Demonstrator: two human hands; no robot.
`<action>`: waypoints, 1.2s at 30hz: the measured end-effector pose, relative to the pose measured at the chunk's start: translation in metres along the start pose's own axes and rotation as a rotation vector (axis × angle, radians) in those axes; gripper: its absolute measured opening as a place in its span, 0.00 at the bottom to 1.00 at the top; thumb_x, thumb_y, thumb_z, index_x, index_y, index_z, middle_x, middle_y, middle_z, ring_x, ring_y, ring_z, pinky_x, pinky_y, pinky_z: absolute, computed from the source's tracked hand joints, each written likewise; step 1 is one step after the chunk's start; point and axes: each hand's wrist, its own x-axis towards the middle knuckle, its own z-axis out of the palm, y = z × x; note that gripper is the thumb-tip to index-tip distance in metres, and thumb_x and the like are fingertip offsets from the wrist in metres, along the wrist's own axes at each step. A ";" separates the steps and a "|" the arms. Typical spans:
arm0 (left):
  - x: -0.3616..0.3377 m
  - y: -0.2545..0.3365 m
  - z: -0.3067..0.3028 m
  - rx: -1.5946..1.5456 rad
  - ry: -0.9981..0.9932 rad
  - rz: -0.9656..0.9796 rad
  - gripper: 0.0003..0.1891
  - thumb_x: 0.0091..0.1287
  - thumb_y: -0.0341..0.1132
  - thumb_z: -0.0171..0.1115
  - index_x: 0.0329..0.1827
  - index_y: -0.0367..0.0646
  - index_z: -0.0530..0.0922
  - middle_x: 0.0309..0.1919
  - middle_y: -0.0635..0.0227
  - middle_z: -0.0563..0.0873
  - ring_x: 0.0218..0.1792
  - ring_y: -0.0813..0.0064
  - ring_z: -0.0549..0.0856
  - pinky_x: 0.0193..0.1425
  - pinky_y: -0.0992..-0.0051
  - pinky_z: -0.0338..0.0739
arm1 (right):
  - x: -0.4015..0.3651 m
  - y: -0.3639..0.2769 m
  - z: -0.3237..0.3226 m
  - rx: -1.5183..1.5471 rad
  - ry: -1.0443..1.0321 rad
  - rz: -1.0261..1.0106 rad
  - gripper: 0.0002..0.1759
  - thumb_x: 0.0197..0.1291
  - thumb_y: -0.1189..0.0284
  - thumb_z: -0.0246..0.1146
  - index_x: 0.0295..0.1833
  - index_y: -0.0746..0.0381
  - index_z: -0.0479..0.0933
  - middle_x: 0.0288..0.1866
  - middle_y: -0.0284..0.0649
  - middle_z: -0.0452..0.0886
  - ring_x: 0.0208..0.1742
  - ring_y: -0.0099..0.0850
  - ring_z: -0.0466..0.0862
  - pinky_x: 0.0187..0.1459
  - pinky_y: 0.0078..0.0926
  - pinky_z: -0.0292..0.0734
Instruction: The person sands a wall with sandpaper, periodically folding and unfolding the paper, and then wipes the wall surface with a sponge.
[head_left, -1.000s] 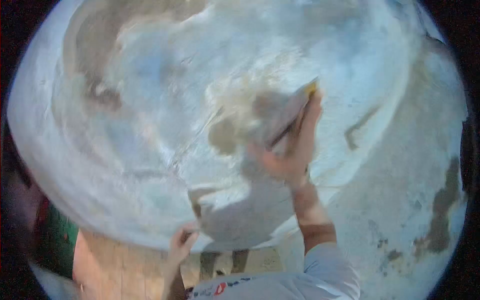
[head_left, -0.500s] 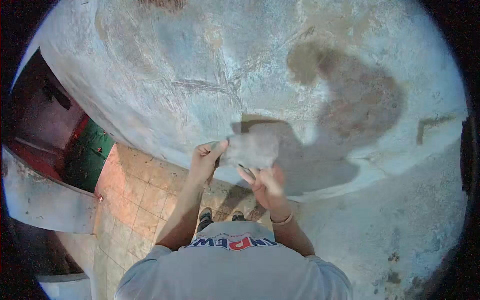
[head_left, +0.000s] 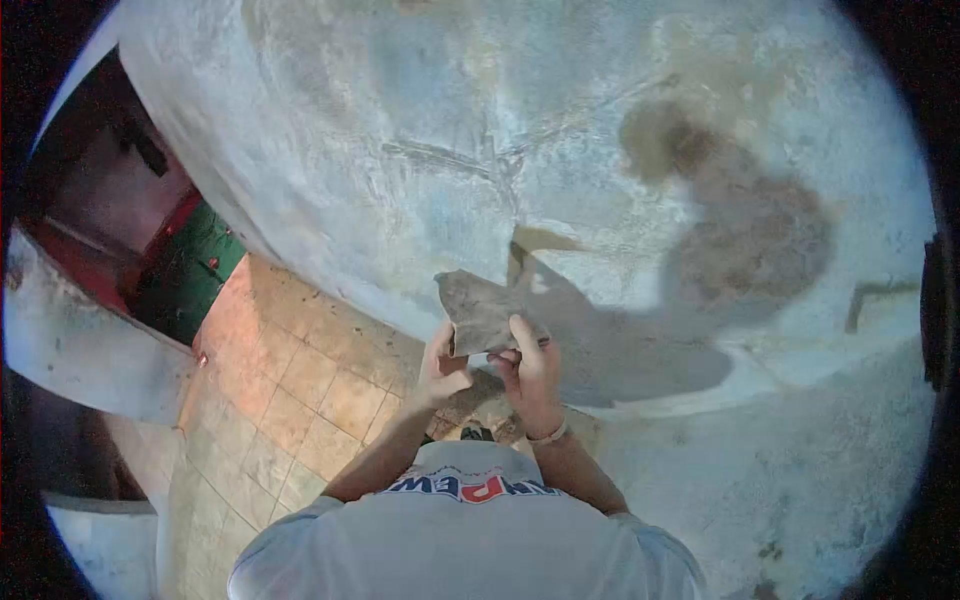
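Observation:
Between my two hands is a small grey creased sheet (head_left: 482,318), worn-looking and stiff like sandpaper, with an uneven upper edge. My left hand (head_left: 440,375) is closed on its lower left corner. On the lower right, my right hand (head_left: 532,380) pinches it, the thumb lying over the front face and the fingers bent below the edge. The sheet is held up close before the pale patchy wall (head_left: 430,230), which carries a shadow to the right of my hands.
Tan floor tiles (head_left: 310,390) lie below on the left, with a shoe (head_left: 477,433) at my feet. Further left are a doorway with a green floor (head_left: 190,280) and a low pale wall (head_left: 100,370). A dark damp-looking patch (head_left: 750,240) marks the wall.
The sheet has turned and tilted, and its far edge now points up left. My hands have come closer together, the left moving right and down. The view has shifted slightly left.

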 end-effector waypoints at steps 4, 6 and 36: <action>0.002 0.011 0.011 0.062 0.315 -0.121 0.29 0.76 0.52 0.66 0.67 0.38 0.74 0.52 0.62 0.85 0.50 0.67 0.87 0.51 0.63 0.84 | -0.012 0.021 0.015 -0.007 0.012 0.076 0.12 0.73 0.69 0.67 0.55 0.64 0.81 0.40 0.39 0.89 0.31 0.29 0.91 0.26 0.23 0.87; 0.010 0.020 0.026 -0.105 0.567 -0.241 0.24 0.79 0.51 0.61 0.61 0.37 0.77 0.43 0.61 0.88 0.40 0.62 0.90 0.41 0.59 0.88 | -0.016 0.037 0.010 -0.080 -0.022 0.007 0.15 0.77 0.64 0.63 0.57 0.65 0.80 0.41 0.40 0.89 0.36 0.34 0.92 0.30 0.26 0.89; -0.012 0.044 -0.079 0.458 -0.004 -0.453 0.06 0.72 0.33 0.73 0.46 0.41 0.90 0.30 0.78 0.89 0.26 0.92 0.79 0.29 0.82 0.72 | 0.023 0.002 -0.019 -0.889 -0.308 -0.436 0.16 0.67 0.67 0.73 0.51 0.68 0.86 0.40 0.36 0.91 0.38 0.22 0.83 0.43 0.27 0.79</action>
